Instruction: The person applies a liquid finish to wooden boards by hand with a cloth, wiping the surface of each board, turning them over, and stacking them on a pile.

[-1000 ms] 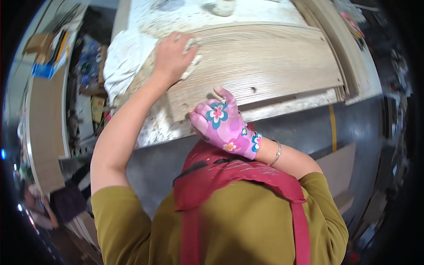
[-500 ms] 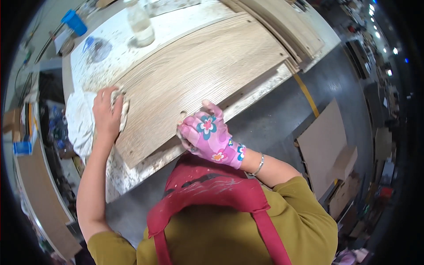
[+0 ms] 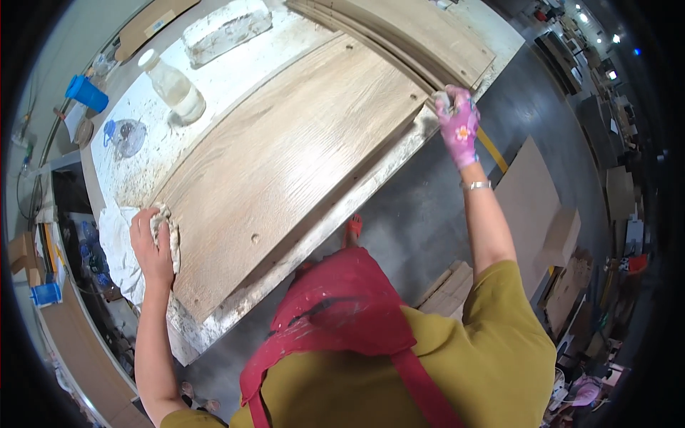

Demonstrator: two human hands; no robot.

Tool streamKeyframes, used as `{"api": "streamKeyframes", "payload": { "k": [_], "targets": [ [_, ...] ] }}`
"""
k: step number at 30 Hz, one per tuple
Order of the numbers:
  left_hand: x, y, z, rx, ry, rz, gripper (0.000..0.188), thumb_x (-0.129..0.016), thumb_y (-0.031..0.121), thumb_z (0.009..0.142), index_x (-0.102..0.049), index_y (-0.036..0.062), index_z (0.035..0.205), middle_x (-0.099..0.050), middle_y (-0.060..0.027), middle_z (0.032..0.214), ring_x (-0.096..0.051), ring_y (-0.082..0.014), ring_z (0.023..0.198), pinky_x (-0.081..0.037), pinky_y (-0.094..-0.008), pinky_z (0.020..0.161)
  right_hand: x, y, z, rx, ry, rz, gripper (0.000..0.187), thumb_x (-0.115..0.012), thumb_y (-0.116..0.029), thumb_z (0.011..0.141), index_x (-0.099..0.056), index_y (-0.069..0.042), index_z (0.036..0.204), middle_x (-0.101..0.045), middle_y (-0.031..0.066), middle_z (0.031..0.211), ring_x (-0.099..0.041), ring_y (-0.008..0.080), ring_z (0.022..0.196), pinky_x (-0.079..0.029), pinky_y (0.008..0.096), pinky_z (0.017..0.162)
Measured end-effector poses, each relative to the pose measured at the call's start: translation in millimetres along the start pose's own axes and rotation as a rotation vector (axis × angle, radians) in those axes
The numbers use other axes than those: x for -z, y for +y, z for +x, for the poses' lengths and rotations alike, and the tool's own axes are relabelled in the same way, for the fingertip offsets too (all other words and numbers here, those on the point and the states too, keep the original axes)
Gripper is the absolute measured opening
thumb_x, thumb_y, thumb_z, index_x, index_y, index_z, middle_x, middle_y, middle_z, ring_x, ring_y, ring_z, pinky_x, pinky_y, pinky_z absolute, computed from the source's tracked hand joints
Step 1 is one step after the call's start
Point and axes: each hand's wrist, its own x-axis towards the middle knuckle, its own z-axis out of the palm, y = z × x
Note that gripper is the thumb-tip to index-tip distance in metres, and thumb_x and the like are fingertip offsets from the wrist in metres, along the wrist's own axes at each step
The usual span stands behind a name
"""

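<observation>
A wood-grain board [image 3: 300,150] with small holes near its corners lies slantwise on the stained white worktable [image 3: 153,171]. At its near left end my bare left hand [image 3: 152,250] is closed round a bunched, stained off-white rag [image 3: 171,235]. My right hand [image 3: 460,127], in a pink flowered glove, is at the board's far right corner, by the edges of the stacked boards. Its fingers are curled over something small and pale, whose kind I cannot make out.
More wood-grain boards [image 3: 449,43] are stacked beyond the far right end. Behind the board stand a bottle of cloudy liquid [image 3: 175,93], a clear container with a blue part [image 3: 128,138] and a whitish block [image 3: 227,32]. White cloth [image 3: 118,246] drapes over the left edge.
My right hand has gone from the board's near edge out to its far right corner. The left hand stays with the rag at the left end. The whole view has shifted.
</observation>
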Motion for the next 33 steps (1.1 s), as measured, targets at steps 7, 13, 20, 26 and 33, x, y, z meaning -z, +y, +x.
{"api": "streamKeyframes", "payload": {
  "k": [7, 13, 20, 26, 33],
  "targets": [
    [1, 1, -5, 0.01, -0.02, 0.021, 0.023, -0.051, 0.011, 0.087, -0.052, 0.0015, 0.108, -0.051, -0.0168, 0.111, -0.046, -0.0339, 0.106, -0.034, -0.04, 0.094, 32, -94, -30, 0.312, -0.261, 0.211, 0.025, -0.063, -0.028, 0.079, -0.062, -0.008, 0.095, -0.063, 0.0098, 0.093, -0.06, 0.027, 0.092, -0.037, 0.0387, 0.093],
    [5, 16, 10, 0.008, -0.061, 0.11, 0.023, -0.055, 0.011, 0.086, -0.054, 0.0012, 0.106, -0.052, -0.0168, 0.109, -0.049, -0.0341, 0.104, -0.037, -0.0399, 0.092, 22, -1, 25, -0.078, -0.102, 0.417, 0.025, -0.065, -0.017, 0.081, -0.06, -0.002, 0.1, -0.063, 0.0108, 0.095, -0.062, 0.0215, 0.086, -0.051, 0.0337, 0.078],
    [-114, 265, 119, -0.433, -0.071, -0.252, 0.029, -0.062, 0.016, 0.081, -0.06, 0.0099, 0.11, -0.055, -0.0167, 0.116, -0.053, -0.0331, 0.107, -0.042, -0.0425, 0.089, -23, -34, 85, -0.704, -0.613, 1.674, 0.029, -0.055, -0.023, 0.09, -0.057, -0.003, 0.111, -0.059, 0.0062, 0.099, -0.057, 0.0165, 0.088, -0.047, 0.0315, 0.081],
    [-197, 312, 106, -0.523, -0.079, -0.019, 0.047, -0.053, 0.018, 0.079, -0.049, 0.004, 0.125, -0.044, -0.0203, 0.132, -0.044, -0.0342, 0.12, -0.041, -0.0473, 0.094, -92, -10, 72, -0.425, -0.856, 1.794, 0.031, -0.053, -0.026, 0.092, -0.055, -0.008, 0.117, -0.059, 0.004, 0.111, -0.057, 0.0182, 0.099, -0.044, 0.0397, 0.091],
    [-115, 233, 3, -0.271, -0.058, 0.179, 0.047, -0.05, 0.013, 0.08, -0.049, 0.0066, 0.127, -0.045, -0.016, 0.133, -0.047, -0.0326, 0.121, -0.042, -0.0441, 0.094, -84, -11, 72, -0.421, -0.854, 1.634, 0.035, -0.044, -0.021, 0.095, -0.048, 0.001, 0.123, -0.052, 0.0109, 0.123, -0.053, 0.018, 0.109, -0.039, 0.0419, 0.101]
  ]
}}
